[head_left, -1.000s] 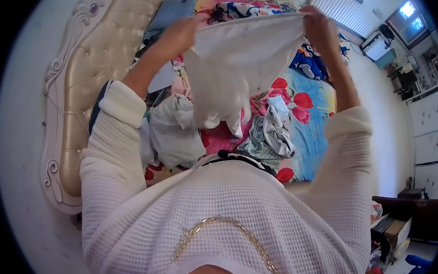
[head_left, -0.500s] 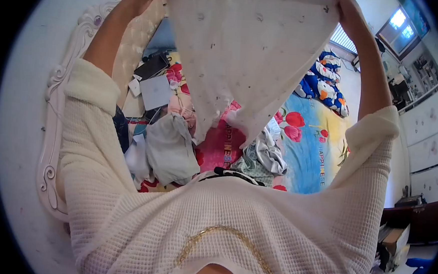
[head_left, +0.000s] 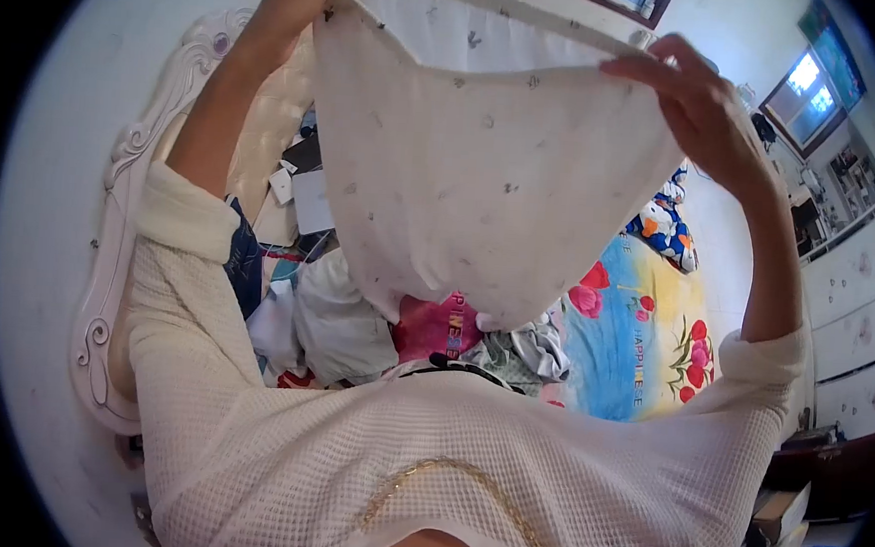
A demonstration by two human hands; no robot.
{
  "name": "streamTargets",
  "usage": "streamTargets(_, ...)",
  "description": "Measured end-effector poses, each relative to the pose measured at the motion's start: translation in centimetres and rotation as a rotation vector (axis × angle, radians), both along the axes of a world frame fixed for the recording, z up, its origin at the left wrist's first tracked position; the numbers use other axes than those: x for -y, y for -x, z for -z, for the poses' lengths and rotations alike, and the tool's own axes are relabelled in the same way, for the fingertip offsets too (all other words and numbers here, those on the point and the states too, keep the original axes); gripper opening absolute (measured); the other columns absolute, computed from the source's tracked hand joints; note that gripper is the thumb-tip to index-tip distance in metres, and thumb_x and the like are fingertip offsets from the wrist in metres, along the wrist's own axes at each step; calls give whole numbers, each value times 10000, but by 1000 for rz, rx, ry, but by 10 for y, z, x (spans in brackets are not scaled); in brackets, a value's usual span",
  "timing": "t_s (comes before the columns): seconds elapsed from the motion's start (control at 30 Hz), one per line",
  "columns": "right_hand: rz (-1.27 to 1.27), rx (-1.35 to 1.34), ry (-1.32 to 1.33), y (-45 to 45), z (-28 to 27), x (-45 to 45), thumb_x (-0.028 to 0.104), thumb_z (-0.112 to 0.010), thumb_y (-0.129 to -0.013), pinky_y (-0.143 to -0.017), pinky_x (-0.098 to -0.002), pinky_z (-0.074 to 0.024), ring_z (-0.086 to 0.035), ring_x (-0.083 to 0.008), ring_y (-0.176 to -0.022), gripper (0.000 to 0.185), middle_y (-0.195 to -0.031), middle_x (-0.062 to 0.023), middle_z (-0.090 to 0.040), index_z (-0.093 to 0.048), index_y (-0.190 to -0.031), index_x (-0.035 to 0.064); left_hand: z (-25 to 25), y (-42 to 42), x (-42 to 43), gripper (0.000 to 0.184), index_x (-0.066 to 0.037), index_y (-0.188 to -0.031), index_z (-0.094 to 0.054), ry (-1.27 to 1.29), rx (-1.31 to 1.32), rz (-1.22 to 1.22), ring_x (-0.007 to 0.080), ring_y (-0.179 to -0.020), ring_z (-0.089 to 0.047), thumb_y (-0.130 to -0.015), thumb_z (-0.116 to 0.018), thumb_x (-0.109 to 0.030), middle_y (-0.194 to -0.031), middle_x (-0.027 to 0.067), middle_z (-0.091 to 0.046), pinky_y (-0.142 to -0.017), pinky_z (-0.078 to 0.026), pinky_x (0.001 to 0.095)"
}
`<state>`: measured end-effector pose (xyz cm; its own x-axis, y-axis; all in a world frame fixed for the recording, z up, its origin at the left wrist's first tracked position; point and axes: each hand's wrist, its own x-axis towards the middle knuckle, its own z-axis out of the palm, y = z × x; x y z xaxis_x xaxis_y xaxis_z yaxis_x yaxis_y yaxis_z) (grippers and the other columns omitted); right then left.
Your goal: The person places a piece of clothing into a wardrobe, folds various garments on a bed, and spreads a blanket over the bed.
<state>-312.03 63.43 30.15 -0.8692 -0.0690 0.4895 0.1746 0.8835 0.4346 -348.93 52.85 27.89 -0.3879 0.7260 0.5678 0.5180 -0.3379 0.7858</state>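
Arms raised and bent, one on either side of the white cloth. The left forearm slants up toward the cloth; the left hand grips its near upper corner. The right forearm stands nearly upright; the right hand, fingers bent, pinches the opposite upper edge.

1 head view, forward and down, close above the chest, toward the bed
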Motion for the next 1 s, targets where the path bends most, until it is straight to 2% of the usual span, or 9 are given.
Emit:
streamTargets(0.2,-33,70,209,-14,-7,-26,23,-561,-755,-722,-346,-523,-577,-245,-872,258,-1001,-95,-526,-580,-998,108,13,-7,-8,225,-47,-918,-469,-206,-60,-130,75,-713,-387,-825,-497,-250,-785,-23,-423,-661,-353,207)
streamTargets(0.23,-75,19,569,-21,-7,-22,92,-588,-753,-772,-364,-499,-558,-247,-920,258,-985,-100,-530,-567,-1009,110,13,-5,-4,225,-47,-918,-469,-206,-62,-130,75,-713,-387,-825,-497,-250,-785,-23,-423,-661,-353,207)
streamTargets(0.4,-42,-224,1266,-37,-17,-41,266,-688,-694,-896,-381,-421,-524,-230,-945,428,-987,-103,-527,-525,-1056,106,-9,-38,45,364,-35,-1022,-473,122,-56,448,79,-798,-472,-795,-555,-307,-884,15,-487,-679,-391,210)
streamTargets(0.57,136,-474,915,3,-13,-86,257,-590,-758,-768,-310,-462,-547,-184,-889,337,-961,-91,-558,-527,-1015,49,-18,-55,9,384,7,-920,-566,261,-536,45,123,-717,-555,-712,-655,-303,-824,65,-587,-649,-442,232)
streamTargets(0.67,524,-614,671,64,-16,-110,207,-550,-780,-812,-300,-426,-500,-189,-1031,369,-1127,-98,-525,-516,-1107,40,-3,-30,-76,349,19,-864,-570,264,-55,-5,119,-618,-536,-710,-653,-283,-767,74,-590,-557,-427,250)
streamTargets(0.7,380,-655,742,83,-19,-128,187,-577,-757,-725,-290,-440,-518,-163,-916,308,-985,-76,-538,-530,-1027,44,2,-37,-93,348,39,-800,-582,43,228,111,145,-483,-526,-709,-653,-290,-682,67,-589,-446,-422,260)
streamTargets(0.8,-231,-754,1486,120,-36,-22,147,-568,-760,-535,-256,-447,-550,-127,-674,114,-730,-46,-561,-575,-802,41,-25,-100,-78,288,7,-881,-581,-137,215,323,146,-718,-583,-779,-570,-262,-807,55,-591,-676,-464,261)
streamTargets(0.83,-227,-750,1491,125,-44,-11,147,-568,-760,-535,-256,-447,-550,-127,-674,114,-730,-46,-561,-575,-802,41,-37,-105,-72,156,-47,-840,-574,-23,126,635,153,-709,-536,-736,-590,-161,-768,51,-575,-693,-449,259)
streamTargets(1.0,-674,-723,1422,119,-63,-24,77,-576,-731,-474,-265,-487,-575,-175,-572,135,-698,-74,-583,-583,-849,12,-19,-109,-15,317,-14,-1023,-524,-383,-238,467,137,-864,-538,-789,-557,-225,-947,69,-562,-806,-418,253)
